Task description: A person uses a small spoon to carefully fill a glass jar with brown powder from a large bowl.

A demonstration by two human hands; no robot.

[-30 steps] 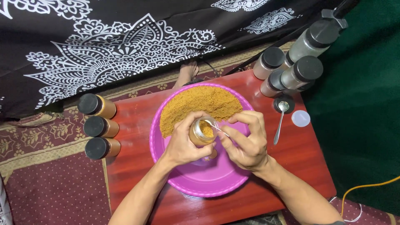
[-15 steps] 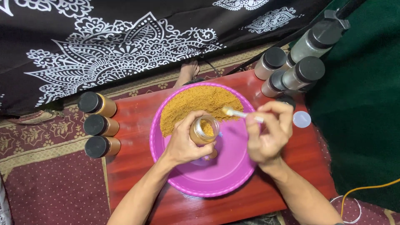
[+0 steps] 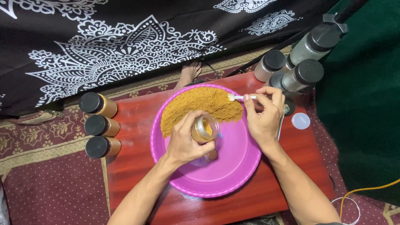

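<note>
A: What is the left hand (image 3: 183,143) doing?

B: Its grip is closing fully around a small clear jar (image 3: 204,130), fingers and thumb wrapping the sides. The jar is tilting over the pink basin (image 3: 216,179), partly filled with brown powder, its mouth uncovered.

A: And the right hand (image 3: 264,118)?

B: It is pinching the handle of a small white spoon (image 3: 236,98) between thumb and fingertips, the grip narrowed right down on the handle. The bowl of the spoon is touching the edge of the heap of brown powder (image 3: 200,106), which is lying in the far half of the basin.

A: Where is the basin sitting?

B: On a red wooden worktop (image 3: 133,166), filling most of its middle.

A: What is standing around it?

B: 3 filled jars with black lids (image 3: 98,125) are lining up along the worktop's left edge. At the far right, several empty-looking jars with black lids (image 3: 300,75) are clustering together, just beyond the right hand. A round translucent lid (image 3: 301,121) is lying flat on the worktop to the right of that hand, and a metal spoon (image 3: 281,121) is partly hiding behind it.

A: Anything crowding the hands?

B: Nothing is lying between the spoon and the jar; the 2 hands are working just beside each other. A bare foot (image 3: 189,73) is showing beyond the basin, under a black patterned cloth (image 3: 125,37).
</note>
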